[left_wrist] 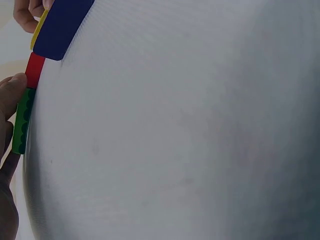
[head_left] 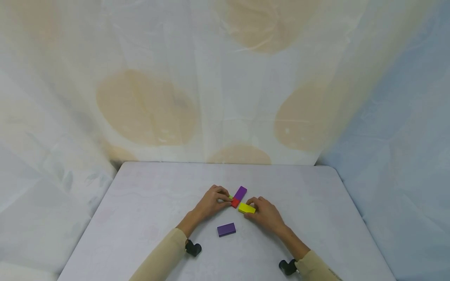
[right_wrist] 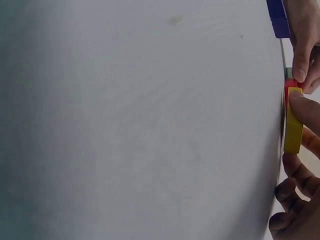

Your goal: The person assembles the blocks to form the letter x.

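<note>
Table centre, both hands at one small cluster of blocks. Left hand [head_left: 211,201] pinches a red block [head_left: 235,203]; a green block [left_wrist: 22,122] lies under its fingers, seen from the left wrist. Right hand [head_left: 264,212] grips a yellow block [head_left: 247,208], long axis running left-right, its left end just beside the red block. A purple block [head_left: 240,192] angles away far-right from the red one. A second purple block [head_left: 226,229] lies nearer, apart, between the forearms.

Red block [head_left: 235,203] flat between yellow block [head_left: 247,208], purple block [head_left: 240,192]
</note>
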